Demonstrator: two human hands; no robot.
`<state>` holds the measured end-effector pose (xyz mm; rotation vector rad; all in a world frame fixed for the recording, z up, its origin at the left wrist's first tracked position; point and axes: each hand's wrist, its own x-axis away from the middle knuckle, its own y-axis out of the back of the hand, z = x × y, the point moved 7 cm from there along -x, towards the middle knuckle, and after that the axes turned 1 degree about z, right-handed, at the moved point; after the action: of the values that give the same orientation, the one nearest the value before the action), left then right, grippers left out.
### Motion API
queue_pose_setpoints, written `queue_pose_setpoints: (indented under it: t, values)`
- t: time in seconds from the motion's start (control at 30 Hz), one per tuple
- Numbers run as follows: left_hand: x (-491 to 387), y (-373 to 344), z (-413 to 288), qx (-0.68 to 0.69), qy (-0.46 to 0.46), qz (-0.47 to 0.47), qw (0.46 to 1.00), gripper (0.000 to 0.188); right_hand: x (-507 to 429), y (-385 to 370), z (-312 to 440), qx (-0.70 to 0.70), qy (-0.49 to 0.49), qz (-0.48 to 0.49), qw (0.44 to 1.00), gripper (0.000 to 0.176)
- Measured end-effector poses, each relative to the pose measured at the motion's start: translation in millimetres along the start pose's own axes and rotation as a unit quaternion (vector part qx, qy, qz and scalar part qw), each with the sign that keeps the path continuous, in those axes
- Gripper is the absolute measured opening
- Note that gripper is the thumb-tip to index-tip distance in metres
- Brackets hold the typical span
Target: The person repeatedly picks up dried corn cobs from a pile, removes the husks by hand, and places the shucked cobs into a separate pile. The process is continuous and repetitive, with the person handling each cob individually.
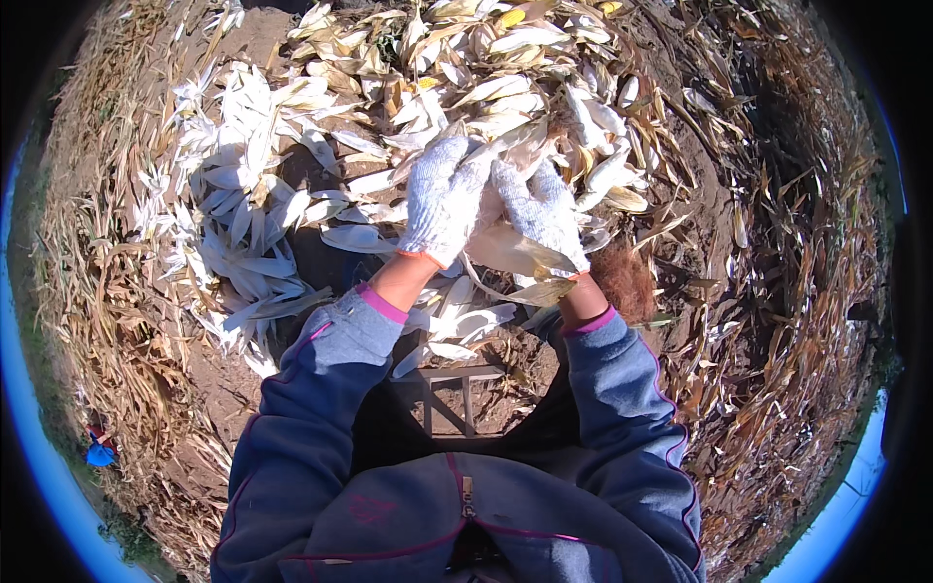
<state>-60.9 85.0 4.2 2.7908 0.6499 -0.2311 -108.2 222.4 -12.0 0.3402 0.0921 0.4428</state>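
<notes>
My left hand (pixel 444 197), in a white knit glove with an orange cuff edge, grips dry corn husk. Close beside it, my right hand (pixel 545 208), gloved the same way, has its fingers curled at the same bundle. Between the two gloves is a corn ear in its husk (pixel 496 197), mostly hidden by the fingers. A long, papery husk leaf (pixel 521 255) hangs from it over my right wrist. Just beyond the hands lie several ears in pale husks (pixel 503 95), heaped on the soil.
Stripped white husks (pixel 240 189) form a pile on the left. Yellow kernels show on an ear (pixel 512 17) far ahead. Brown corn silk (pixel 625 283) lies by my right wrist. A slatted frame (pixel 466 374) stands between my legs. Dry stalks (pixel 787 291) cover the ground at right.
</notes>
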Motion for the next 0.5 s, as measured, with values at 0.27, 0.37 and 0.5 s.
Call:
queue_pose_setpoints:
  t: [0.27, 0.37, 0.5]
  values:
    - [-3.7, -4.2, 6.3, 0.054, 0.046, 0.032, 0.997, 0.014, 2.4, 0.7, 4.3, -0.058, -0.016, 0.012, 0.998, 0.041]
    - [-4.0, -4.9, -0.2, -0.034, -0.022, 0.038, 0.998, 0.019, 5.6, -1.6, 11.3, -0.002, 0.017, 0.023, 1.000, 0.043]
    - [-4.8, -4.1, 6.8, 0.025, -0.009, 0.017, 0.999, 0.025, 9.7, -7.1, 5.1, 0.116, -0.015, 0.046, 0.992, 0.057]
